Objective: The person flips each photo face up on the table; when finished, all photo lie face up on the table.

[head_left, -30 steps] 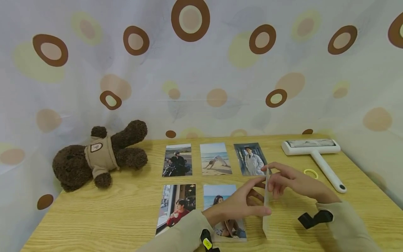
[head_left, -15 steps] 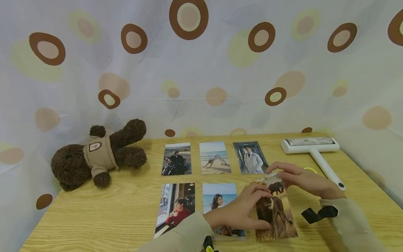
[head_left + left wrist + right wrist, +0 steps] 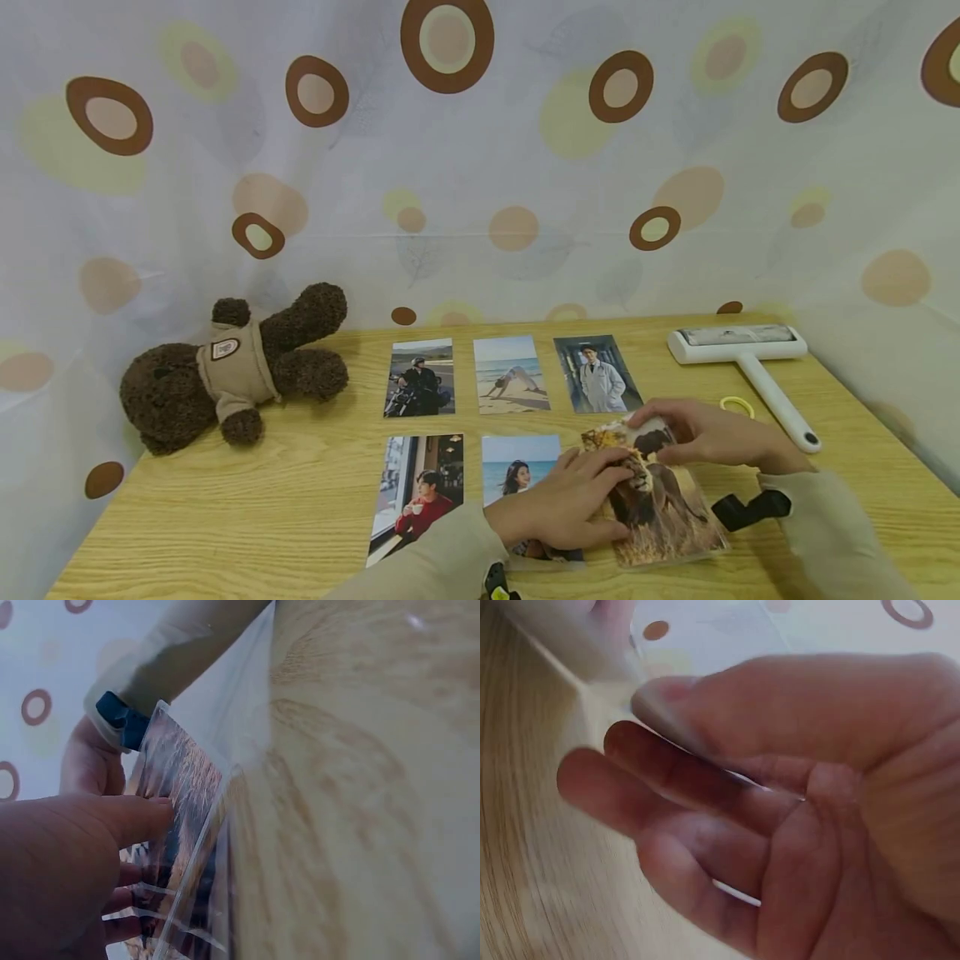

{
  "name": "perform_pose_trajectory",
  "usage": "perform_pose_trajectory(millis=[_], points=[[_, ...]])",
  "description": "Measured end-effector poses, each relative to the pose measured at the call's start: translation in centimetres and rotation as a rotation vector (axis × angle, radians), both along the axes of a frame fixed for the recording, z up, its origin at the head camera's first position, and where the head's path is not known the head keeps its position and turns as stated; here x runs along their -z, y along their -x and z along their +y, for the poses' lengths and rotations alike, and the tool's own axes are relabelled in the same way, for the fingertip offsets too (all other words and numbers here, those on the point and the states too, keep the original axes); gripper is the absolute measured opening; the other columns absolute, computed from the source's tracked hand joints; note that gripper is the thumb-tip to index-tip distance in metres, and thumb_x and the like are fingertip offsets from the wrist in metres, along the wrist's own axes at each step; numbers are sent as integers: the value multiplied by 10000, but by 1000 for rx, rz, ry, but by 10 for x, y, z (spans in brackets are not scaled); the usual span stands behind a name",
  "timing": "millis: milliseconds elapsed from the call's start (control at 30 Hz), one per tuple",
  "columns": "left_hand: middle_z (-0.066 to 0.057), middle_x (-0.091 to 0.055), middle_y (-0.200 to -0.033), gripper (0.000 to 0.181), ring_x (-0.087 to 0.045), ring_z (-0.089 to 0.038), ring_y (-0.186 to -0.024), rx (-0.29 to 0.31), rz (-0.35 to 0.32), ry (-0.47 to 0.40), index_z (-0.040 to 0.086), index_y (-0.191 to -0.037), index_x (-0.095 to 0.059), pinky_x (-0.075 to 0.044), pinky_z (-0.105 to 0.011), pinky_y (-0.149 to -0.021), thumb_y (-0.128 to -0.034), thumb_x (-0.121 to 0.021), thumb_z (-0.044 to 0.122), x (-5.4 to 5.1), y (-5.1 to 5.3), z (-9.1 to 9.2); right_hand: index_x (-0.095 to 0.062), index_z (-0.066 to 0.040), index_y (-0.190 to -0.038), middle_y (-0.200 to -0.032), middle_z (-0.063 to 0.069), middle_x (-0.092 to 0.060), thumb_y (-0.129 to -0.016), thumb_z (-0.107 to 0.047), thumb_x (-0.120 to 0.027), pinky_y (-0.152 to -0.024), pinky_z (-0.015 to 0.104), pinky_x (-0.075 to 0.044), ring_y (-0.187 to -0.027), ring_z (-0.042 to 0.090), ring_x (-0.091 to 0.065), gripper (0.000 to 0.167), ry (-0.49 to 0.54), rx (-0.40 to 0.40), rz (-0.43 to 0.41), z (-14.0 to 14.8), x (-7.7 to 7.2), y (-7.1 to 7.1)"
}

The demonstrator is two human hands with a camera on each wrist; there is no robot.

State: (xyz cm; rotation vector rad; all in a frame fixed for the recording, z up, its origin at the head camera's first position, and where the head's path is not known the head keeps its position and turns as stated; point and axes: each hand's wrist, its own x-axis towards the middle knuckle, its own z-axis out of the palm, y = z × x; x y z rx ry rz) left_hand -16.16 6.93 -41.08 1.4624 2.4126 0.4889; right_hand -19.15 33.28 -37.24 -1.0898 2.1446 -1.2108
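A lion photo [image 3: 667,521] with glossy clear plastic at its edges sits at the front right of the table, slightly turned and tilted. My left hand [image 3: 558,508] lays its thumb and fairly straight fingers on the photo's left part. In the left wrist view its thumb and fingertips [image 3: 163,814] touch the picture face. At the photo's top right, my right hand [image 3: 716,437] holds the edge between thumb and fingers; the right wrist view shows that thumb and index finger around a thin pale sheet. Under the left forearm, a photo of a seated person at the beach [image 3: 521,471] is partly covered.
A café photo [image 3: 431,479] lies front left. Behind stand flat in a row the motorcycle [image 3: 420,379], beach exercise [image 3: 512,375] and doctor [image 3: 597,375] photos. Brown teddy bear [image 3: 238,367] left; white squeegee-like tool [image 3: 772,387] and yellow ring [image 3: 737,407] right. Patterned curtain [image 3: 480,167] behind.
The lion photo has gone from edge-on to face-up and lower, its top shifted left. The right hand has changed to a thumb-and-finger hold; the left hand's fingers lie further across the picture.
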Motion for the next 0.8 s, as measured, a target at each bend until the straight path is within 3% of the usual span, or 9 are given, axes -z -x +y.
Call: perform_pose_trajectory(millis=[100,167,233,300,467,633,800], points=[[51,-104,-1612,587,-151,-121,-1477,-1,44,39,204,-1492,-319,-125,-484,-1193,-992,-440,485,1,0,-1,-466,26,-1272,-1013,132,-551,-904,-19,-631,-481,212,-423,-467,66,-349,406,-105,52,57,-2,0,-2],[66,-134,-1605,570,-160,-101,-1473,-7,77,70,214,-1475,-347,-125,-482,-1193,-989,-436,498,2,1,-1,-456,7,-1287,-818,45,-546,-874,-46,-670,-464,200,-390,-491,8,-351,468,-181,73,44,-4,0,-4],[77,-161,-1597,552,-171,-87,-1468,-13,104,102,220,-1457,-371,-133,-476,-1193,-987,-441,501,2,2,-2,-435,4,-1307,-725,-14,-523,-854,-72,-696,-475,213,-400,-533,-8,-402,528,-241,80,11,-5,-1,-6],[87,-178,-1591,543,-175,-74,-1465,-20,119,126,224,-1444,-386,-138,-470,-1194,-983,-448,503,3,3,-2,-413,5,-1336,-687,-40,-514,-849,-93,-703,-498,224,-414,-554,6,-433,575,-284,93,-26,-6,-1,-8],[82,-212,-1581,534,-189,-72,-1460,-23,122,129,217,-1433,-406,-154,-475,-1191,-978,-479,487,3,5,-3,-412,-13,-1347,-705,-53,-528,-840,-118,-714,-543,227,-431,-593,24,-467,600,-343,120,-28,-10,1,-9],[83,-197,-1587,546,-179,-88,-1466,-14,137,135,263,-1477,-369,-167,-469,-1189,-985,-467,481,3,5,-3,-405,-5,-1331,-643,-85,-499,-831,-77,-705,-515,210,-402,-548,2,-438,588,-330,110,-51,-9,4,-7],[64,-191,-1592,522,-169,-113,-1473,-5,109,122,294,-1481,-368,-169,-455,-1192,-994,-464,456,2,4,-3,-408,-17,-1315,-608,-98,-468,-832,-67,-702,-494,202,-379,-516,-9,-404,567,-311,106,-53,-7,6,-4]])
